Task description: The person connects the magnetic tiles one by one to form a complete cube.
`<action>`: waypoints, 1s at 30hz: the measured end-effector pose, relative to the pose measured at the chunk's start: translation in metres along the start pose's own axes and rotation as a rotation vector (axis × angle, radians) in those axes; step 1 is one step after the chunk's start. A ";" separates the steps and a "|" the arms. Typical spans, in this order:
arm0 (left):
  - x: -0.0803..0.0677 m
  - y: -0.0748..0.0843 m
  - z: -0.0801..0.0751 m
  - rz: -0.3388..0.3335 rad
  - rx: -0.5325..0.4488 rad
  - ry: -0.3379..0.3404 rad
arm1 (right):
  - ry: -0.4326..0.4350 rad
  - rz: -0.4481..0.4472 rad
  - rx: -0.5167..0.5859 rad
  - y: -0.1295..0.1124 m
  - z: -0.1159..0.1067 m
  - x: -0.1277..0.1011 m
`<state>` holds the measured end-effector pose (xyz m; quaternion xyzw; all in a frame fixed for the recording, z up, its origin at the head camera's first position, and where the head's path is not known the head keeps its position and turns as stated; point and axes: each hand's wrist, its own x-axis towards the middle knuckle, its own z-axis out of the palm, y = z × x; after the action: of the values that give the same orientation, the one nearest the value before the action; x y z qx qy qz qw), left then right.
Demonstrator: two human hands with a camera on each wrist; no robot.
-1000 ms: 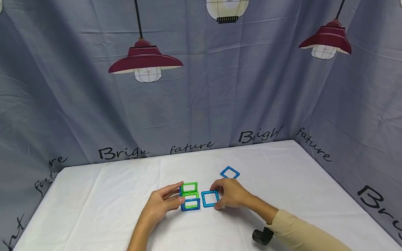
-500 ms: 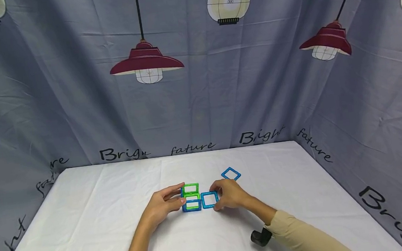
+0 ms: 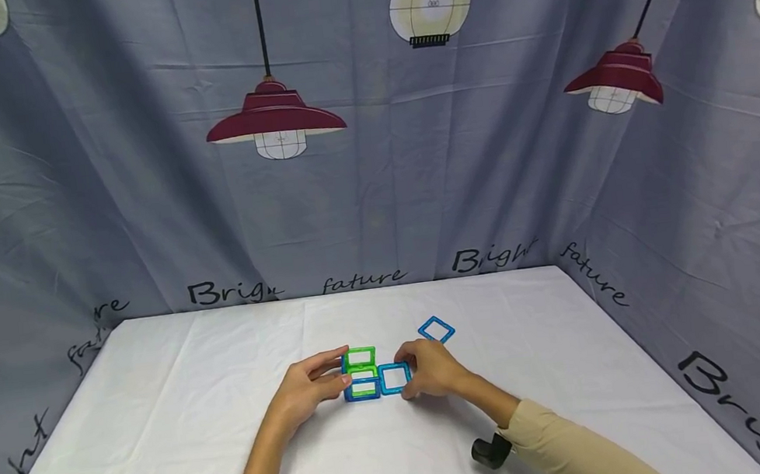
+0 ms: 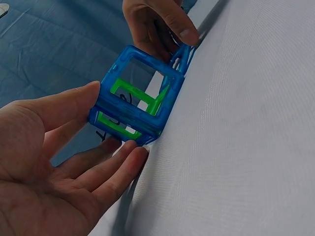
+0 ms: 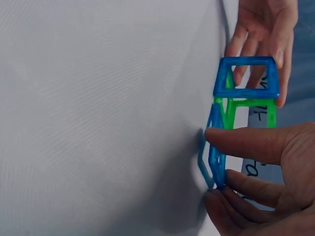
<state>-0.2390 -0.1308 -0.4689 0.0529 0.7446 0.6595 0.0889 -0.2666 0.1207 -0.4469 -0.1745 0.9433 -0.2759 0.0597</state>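
Left hand (image 3: 305, 392): thumb and fingers spread across the left side of a blue-and-green box (image 3: 364, 380), gripping it; thumb at a near upper corner, fingertips lower on the side panel. Box built of open square frames, near and left panels blue, green ones behind; standing on the white-covered table (image 3: 238, 347), about midway between left and right edges, well short of the far edge. Right hand (image 3: 435, 367): thumb and fingers clamped on the right side of a loose blue frame (image 3: 393, 365), whose left side meets the box's near right edge; its exact tilt cannot be told. A spare blue frame (image 3: 444, 323) lies turned cornerwise just beyond the right hand, nearer the far edge. Backdrop: grey-blue curtain (image 3: 375, 191) printed with lamps.
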 end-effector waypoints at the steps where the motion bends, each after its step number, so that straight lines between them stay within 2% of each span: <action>1: 0.000 0.000 0.000 -0.001 0.004 0.003 | -0.001 -0.002 0.009 0.000 0.000 0.000; 8: 0.000 -0.002 0.000 0.004 -0.005 -0.015 | -0.009 0.029 0.082 -0.003 -0.005 -0.003; 15: 0.000 -0.001 -0.001 0.007 0.012 -0.015 | -0.002 0.001 0.200 -0.010 -0.015 0.001; 22: 0.001 -0.001 -0.001 0.006 0.007 -0.012 | -0.012 0.010 0.317 -0.018 -0.016 0.005; 30: 0.001 -0.001 0.000 0.012 0.008 -0.021 | -0.031 0.003 0.339 -0.021 -0.013 0.009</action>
<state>-0.2403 -0.1311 -0.4703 0.0647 0.7460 0.6563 0.0924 -0.2715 0.1072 -0.4245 -0.1646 0.8826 -0.4282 0.1033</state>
